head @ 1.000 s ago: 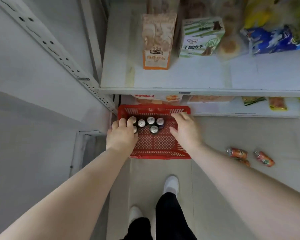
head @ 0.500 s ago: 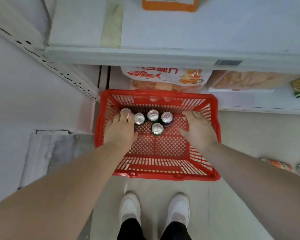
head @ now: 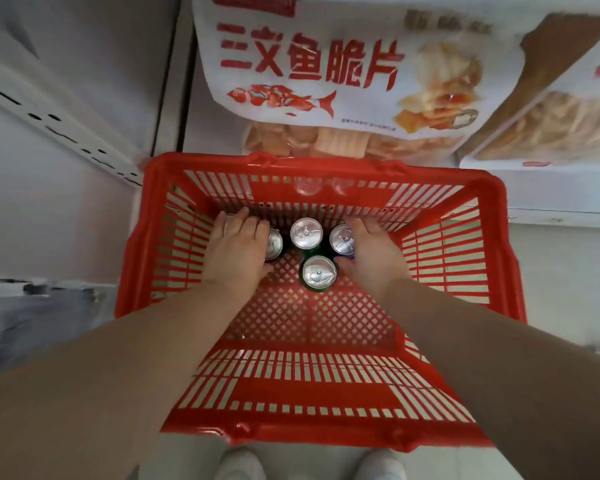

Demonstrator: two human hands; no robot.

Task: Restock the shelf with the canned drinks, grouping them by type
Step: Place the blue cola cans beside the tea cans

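Note:
A red plastic basket (head: 326, 164) stands on the floor in front of the bottom shelf. Several silver-topped cans stand upright at its far end. My left hand (head: 238, 247) lies over the leftmost can, fingers curled down round it so it is mostly hidden, and touches the neighbouring can (head: 275, 242). My right hand (head: 371, 254) grips a blue-sided can (head: 340, 237), thumb in front and fingers behind. Between the hands stand a middle can (head: 306, 233) and a green-sided front can (head: 319, 273), both free.
A white snack bag with a red fish (head: 326, 71) and a second bag (head: 551, 109) lie on the low shelf (head: 551, 199) just behind the basket. A perforated shelf upright (head: 49, 126) runs at the left. My white shoes (head: 239, 462) stand by the basket's near rim.
The view has dropped close to the basket. Both hands have gone deeper in, from hovering by the cans to closing round the outer ones.

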